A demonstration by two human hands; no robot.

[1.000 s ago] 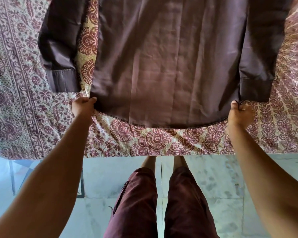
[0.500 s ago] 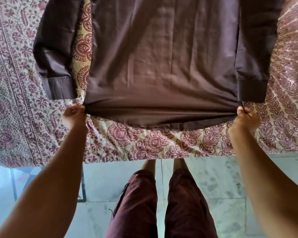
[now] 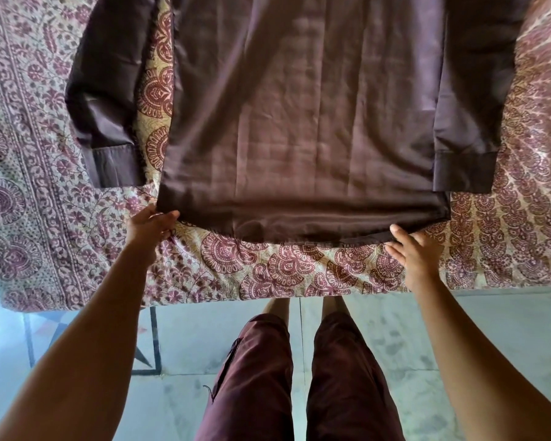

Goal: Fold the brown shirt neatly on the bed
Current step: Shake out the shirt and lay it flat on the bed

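The brown shirt [image 3: 306, 122] lies spread flat on the bed [image 3: 39, 192], its hem toward me and a long sleeve down each side. My left hand [image 3: 150, 226] pinches the hem's left corner between thumb and fingers. My right hand [image 3: 415, 249] rests at the hem's right side with fingers spread, touching the cloth edge without gripping it. The collar end is out of view at the top.
The bed is covered by a cream and maroon patterned sheet whose front edge [image 3: 268, 294] hangs just ahead of my legs [image 3: 299, 377]. Pale tiled floor [image 3: 77, 329] lies below. The left sleeve cuff [image 3: 115, 165] and right cuff [image 3: 463, 171] lie flat.
The hem has settled flatter on the bed. My right hand let go of the hem's right corner and opened, shifting slightly left. My left hand keeps its grip.
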